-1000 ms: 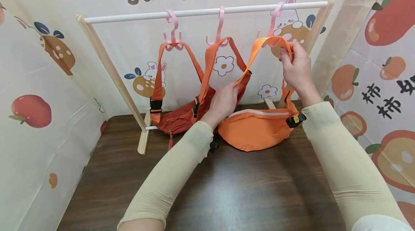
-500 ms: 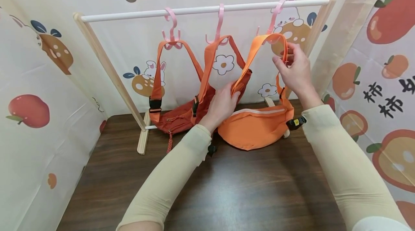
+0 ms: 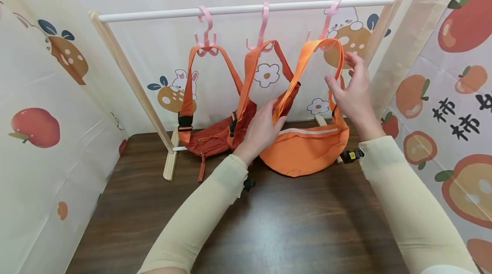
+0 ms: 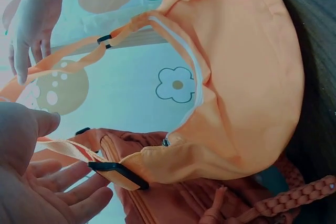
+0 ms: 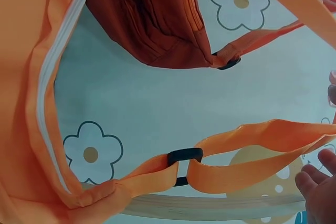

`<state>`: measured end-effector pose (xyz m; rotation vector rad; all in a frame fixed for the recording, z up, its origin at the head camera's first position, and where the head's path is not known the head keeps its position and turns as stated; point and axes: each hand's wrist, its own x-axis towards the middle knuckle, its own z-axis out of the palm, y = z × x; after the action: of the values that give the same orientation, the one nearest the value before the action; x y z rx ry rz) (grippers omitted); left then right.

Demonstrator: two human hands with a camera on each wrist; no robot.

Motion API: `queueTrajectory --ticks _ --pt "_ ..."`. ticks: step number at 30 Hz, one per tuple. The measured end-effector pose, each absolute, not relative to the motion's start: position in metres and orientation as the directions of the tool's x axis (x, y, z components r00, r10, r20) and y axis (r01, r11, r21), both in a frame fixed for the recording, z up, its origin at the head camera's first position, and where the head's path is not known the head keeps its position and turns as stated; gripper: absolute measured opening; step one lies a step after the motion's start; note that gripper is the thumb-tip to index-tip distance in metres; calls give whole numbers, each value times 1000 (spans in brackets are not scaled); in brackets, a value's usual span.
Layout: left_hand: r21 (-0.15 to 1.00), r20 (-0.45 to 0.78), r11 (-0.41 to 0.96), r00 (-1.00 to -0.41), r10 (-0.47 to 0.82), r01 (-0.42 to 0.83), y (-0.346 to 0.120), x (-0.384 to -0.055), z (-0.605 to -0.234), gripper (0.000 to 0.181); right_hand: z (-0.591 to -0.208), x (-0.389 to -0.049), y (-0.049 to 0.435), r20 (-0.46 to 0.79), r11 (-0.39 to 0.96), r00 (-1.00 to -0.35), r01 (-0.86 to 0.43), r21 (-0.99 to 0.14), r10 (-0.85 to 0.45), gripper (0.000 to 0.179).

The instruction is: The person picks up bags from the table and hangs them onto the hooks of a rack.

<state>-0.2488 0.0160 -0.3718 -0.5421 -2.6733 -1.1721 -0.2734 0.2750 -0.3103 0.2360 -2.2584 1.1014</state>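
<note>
A bright orange waist bag (image 3: 303, 152) hangs by its strap (image 3: 303, 58) from the rightmost pink hook (image 3: 329, 17). My left hand (image 3: 261, 131) is at the strap's left side, and in the left wrist view its thumb and fingers (image 4: 86, 198) are spread apart around the strap beside a black buckle (image 4: 119, 174). My right hand (image 3: 355, 92) is at the strap's right side, fingers parted and not gripping it. In the right wrist view that hand (image 5: 321, 187) shows at the lower right edge. A dark red waist bag (image 3: 215, 139) hangs from the other two hooks, partly hidden behind my left hand.
A white rail (image 3: 238, 9) on a wooden stand (image 3: 130, 81) carries the pink hooks. Beneath is a dark wooden table (image 3: 246, 227). A fruit-printed cloth (image 3: 426, 116) closes off the back and both sides.
My right hand has let go of the orange strap and drawn slightly away, fingers spreading. My left hand has loosened its hold and opened around the strap. The orange bag hangs nearly in place.
</note>
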Motion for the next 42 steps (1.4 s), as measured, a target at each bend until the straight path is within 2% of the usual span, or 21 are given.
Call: queueTrajectory --ticks 10,17,21,35,42 --pt "658 333 626 -907 256 418 9 -236 -377 68 -323 -249 273 668 670 -740 -453 -588 86 72" --pt "625 368 634 -888 275 455 5 -223 -379 72 -341 -235 271 770 688 -638 -553 -471 13 68" --pt "607 394 635 -875 283 478 2 -214 -381 73 -352 -227 266 795 675 -605 -605 -423 -45 69" --pt "499 536 573 -751 384 650 -14 -177 -394 69 -388 -195 252 774 648 -606 -667 -369 -183 79" --pt "464 540 585 -736 408 665 -25 -162 -403 68 -404 -181 245 731 650 -634 -670 -358 -252 80"
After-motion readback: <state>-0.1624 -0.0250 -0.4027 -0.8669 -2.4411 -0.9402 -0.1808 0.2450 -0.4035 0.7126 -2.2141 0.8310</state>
